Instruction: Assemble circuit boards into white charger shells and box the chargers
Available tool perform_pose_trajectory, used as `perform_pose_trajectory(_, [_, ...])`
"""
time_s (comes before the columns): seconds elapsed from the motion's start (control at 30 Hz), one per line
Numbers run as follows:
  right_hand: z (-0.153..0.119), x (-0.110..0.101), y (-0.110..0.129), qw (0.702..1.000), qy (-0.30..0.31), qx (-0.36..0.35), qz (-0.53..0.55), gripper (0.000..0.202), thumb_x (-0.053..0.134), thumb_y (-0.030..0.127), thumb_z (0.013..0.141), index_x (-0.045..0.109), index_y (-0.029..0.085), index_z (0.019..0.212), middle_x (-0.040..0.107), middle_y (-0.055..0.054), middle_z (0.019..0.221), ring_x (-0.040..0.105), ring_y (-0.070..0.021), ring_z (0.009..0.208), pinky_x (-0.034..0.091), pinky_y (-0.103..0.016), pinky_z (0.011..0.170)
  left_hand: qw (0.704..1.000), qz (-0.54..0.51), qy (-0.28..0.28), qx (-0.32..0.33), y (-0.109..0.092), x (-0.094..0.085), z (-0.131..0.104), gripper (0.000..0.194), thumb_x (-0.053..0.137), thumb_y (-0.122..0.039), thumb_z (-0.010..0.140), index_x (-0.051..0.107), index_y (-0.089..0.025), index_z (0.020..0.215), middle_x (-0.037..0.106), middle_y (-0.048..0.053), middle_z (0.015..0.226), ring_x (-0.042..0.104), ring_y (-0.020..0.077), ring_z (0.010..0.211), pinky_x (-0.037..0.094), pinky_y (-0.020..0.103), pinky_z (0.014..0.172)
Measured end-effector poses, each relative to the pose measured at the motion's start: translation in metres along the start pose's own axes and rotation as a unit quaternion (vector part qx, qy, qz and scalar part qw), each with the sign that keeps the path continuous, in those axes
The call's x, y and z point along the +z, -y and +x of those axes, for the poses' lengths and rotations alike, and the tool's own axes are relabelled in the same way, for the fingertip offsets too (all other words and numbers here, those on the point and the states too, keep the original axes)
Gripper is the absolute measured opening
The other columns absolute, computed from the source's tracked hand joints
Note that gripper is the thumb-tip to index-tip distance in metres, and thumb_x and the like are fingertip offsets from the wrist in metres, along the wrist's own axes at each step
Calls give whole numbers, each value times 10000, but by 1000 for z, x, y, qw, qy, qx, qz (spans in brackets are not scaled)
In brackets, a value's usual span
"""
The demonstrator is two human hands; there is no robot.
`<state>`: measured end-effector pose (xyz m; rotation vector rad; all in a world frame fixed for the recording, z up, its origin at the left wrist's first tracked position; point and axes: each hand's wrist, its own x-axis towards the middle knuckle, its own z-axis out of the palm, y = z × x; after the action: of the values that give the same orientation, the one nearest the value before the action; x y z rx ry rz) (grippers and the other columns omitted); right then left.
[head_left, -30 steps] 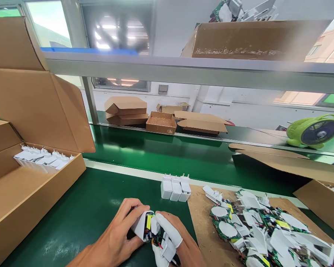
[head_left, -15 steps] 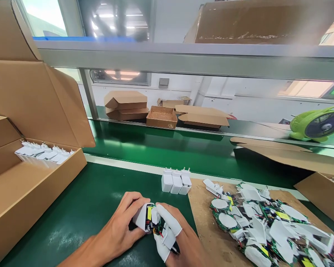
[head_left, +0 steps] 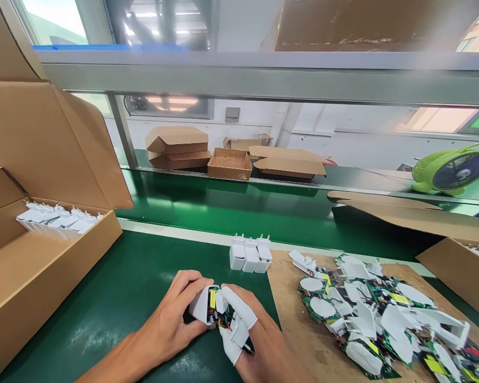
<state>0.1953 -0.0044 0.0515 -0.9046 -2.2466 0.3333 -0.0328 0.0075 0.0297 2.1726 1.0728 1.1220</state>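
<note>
- While both hands meet low at centre, the left hand (head_left: 171,324) fingers grip the white charger shell (head_left: 201,304), its long axis tilted toward 1 o'clock.
- The right hand (head_left: 259,346), in white fingertip covers, pinches the circuit board (head_left: 216,315) at the shell's open 3 o'clock end.
- Three finished chargers (head_left: 250,255) stand at 12 o'clock on the bench (head_left: 135,287).
- A parts pile (head_left: 383,324) lies at 3 o'clock.
</note>
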Motion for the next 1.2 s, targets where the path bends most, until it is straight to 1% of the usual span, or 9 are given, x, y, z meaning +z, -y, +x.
perform_pose_trajectory(0.23, [2, -1, 3, 999, -15, -30, -2, 738, 418, 35, 893, 278, 233, 1591, 556, -123, 1457, 571, -198, 1355, 530, -312, 1136, 1000, -4, 8, -15, -2, -2, 1, 629, 765, -40, 856, 520, -291, 1378, 539, 58, 1269, 570, 225, 1141, 522, 324, 976])
perform_pose_trajectory(0.47, [-2, 5, 0, 999, -25, -20, 3, 722, 434, 32, 908, 285, 232, 1585, 556, -131, 1456, 581, -210, 1342, 532, -335, 1138, 1000, -14, 12, -11, 2, -1, 0, 615, 763, -75, 886, 505, -293, 1399, 534, 66, 1275, 567, 231, 1147, 521, 341, 990])
perform_pose_trajectory(0.53, [-1, 4, -1, 999, -20, -23, 9, 711, 448, 30, 897, 314, 220, 1569, 570, -134, 1438, 582, -220, 1341, 532, -344, 1138, 1000, -19, 8, -5, 3, 0, 0, 590, 738, -98, 917, 494, -299, 1414, 526, 71, 1276, 563, 234, 1153, 519, 346, 993])
perform_pose_trajectory(0.6, [1, 3, -1, 999, -20, -41, 15, 713, 451, 15, 880, 335, 206, 1557, 579, -136, 1426, 567, -224, 1357, 525, -343, 1144, 1000, -21, 2, 7, 4, 2, -1, 569, 699, -111, 949, 480, -302, 1438, 515, 78, 1280, 558, 235, 1159, 517, 350, 997])
perform_pose_trajectory(0.73, [1, 2, -3, 996, -26, -80, 22, 761, 458, -22, 846, 342, 207, 1562, 591, -132, 1425, 574, -224, 1351, 531, -332, 1132, 1000, -10, -2, 25, 6, 3, -2, 558, 623, -85, 970, 465, -295, 1461, 524, 95, 1268, 550, 247, 1157, 524, 359, 973])
perform_pose_trajectory(0.87, [-3, 5, -8, 997, -19, -68, 25, 805, 470, -35, 812, 346, 203, 1571, 589, -142, 1444, 588, -244, 1345, 541, -351, 1124, 999, 2, -6, 43, 6, 3, -2, 554, 605, -83, 978, 453, -279, 1474, 528, 107, 1266, 545, 253, 1155, 530, 359, 959])
perform_pose_trajectory(0.97, [-3, 8, -9, 997, -22, -67, 31, 784, 472, -27, 821, 357, 201, 1562, 594, -152, 1438, 593, -247, 1339, 547, -359, 1116, 999, 7, -6, 45, 4, 3, -2, 539, 613, -88, 979, 464, -275, 1462, 534, 106, 1265, 552, 252, 1167, 533, 353, 979])
perform_pose_trajectory(1.1, [4, 3, -5, 994, -53, -86, 36, 713, 491, -8, 853, 398, 194, 1531, 621, -171, 1392, 616, -261, 1308, 579, -372, 1075, 999, 1, -14, 38, 0, 6, -2, 573, 633, -68, 946, 474, -292, 1449, 528, 97, 1266, 582, 244, 1160, 550, 337, 995])
perform_pose_trajectory(1.2, [9, -6, 0, 994, -55, -86, 37, 694, 508, 3, 867, 408, 221, 1519, 641, -159, 1362, 627, -262, 1302, 594, -354, 1052, 999, -27, -12, 28, -2, 7, -2, 592, 631, -64, 934, 474, -309, 1450, 510, 96, 1271, 608, 238, 1144, 578, 309, 944])
